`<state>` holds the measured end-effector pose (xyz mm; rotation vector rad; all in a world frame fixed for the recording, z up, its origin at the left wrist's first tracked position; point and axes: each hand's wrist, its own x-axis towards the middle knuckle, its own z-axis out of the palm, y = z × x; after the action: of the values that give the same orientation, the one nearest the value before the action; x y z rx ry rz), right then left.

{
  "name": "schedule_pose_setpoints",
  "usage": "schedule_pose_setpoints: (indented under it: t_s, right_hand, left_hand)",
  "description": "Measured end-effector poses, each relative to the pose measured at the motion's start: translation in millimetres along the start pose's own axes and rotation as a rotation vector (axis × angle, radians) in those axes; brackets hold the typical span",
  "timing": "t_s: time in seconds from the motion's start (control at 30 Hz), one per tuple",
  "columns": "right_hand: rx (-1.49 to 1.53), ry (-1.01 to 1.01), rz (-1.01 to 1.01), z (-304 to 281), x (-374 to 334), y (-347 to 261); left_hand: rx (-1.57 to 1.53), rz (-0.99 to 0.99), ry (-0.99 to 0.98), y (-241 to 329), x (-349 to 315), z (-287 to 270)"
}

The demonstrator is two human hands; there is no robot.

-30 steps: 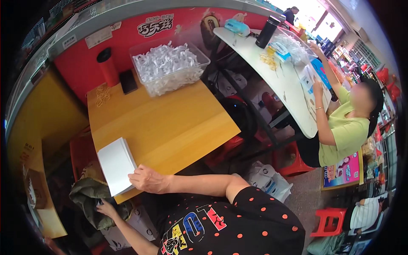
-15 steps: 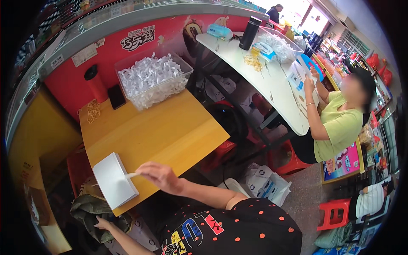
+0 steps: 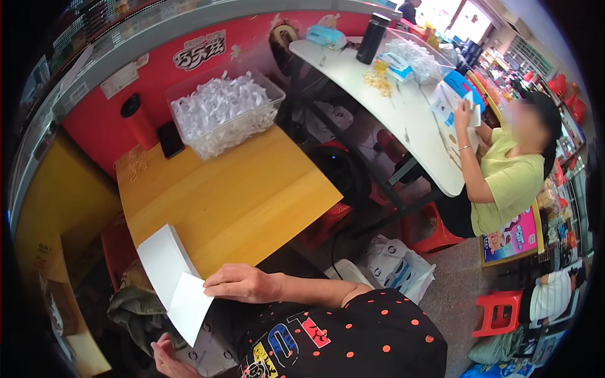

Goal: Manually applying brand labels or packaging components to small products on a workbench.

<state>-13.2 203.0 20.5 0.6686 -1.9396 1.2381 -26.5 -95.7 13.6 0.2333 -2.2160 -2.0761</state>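
Near the corner of the yellow wooden table (image 3: 233,189), my right hand (image 3: 242,283) pinches a white sheet of paper (image 3: 190,309) by its edge. The sheet tilts down past the table's edge and covers the near end of a stack of white paper (image 3: 165,257). Below the sheet, my left hand (image 3: 167,356) is off the table, its fingers apart and nothing seen in them. Dark green crumpled cloth (image 3: 135,315) lies beside that hand, under table height.
A clear tub (image 3: 220,116) heaped with white strips stands at the table's back, by a phone (image 3: 170,140), a red bottle (image 3: 137,123) and rubber bands (image 3: 136,165). To the right, a co-worker (image 3: 510,170) handles paper at a white table (image 3: 403,120).
My right hand has drawn the sheet toward me, and its broad face now shows. My left hand has moved off the green cloth, nearer the sheet. The co-worker's hands have lifted paper.
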Motion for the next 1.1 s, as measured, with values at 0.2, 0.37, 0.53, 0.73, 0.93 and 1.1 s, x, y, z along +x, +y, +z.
schedule_pose_setpoints:
  t_s: [0.2, 0.37, 0.53, 0.73, 0.93, 1.1]
  right_hand:
    - [0.031, -0.212, -0.111, -5.2, 3.0, -1.5]
    - [0.077, -0.421, -0.132, -6.2, -3.5, -11.6]
    - [0.160, -0.330, 0.294, -6.7, -7.2, -19.1]
    - [0.366, -0.223, 0.730, -7.1, -8.1, -12.0]
    - [0.505, -0.236, 0.930, 2.3, -10.9, 15.4]
    - [0.754, -0.126, 1.108, 11.7, -24.7, 26.5]
  left_hand:
    - [-0.953, -0.651, -0.291, -5.8, -11.5, 38.8]
    - [-0.942, -0.624, -0.237, -24.6, 8.0, 35.8]
    - [-0.850, -0.384, -0.303, -18.2, -1.8, 45.4]
    - [-0.161, 0.217, -0.529, 4.6, -9.1, 57.8]
    - [0.398, 0.727, -0.685, 13.0, -0.5, 57.4]
    - [0.433, 0.773, -0.767, 14.2, 2.5, 60.1]
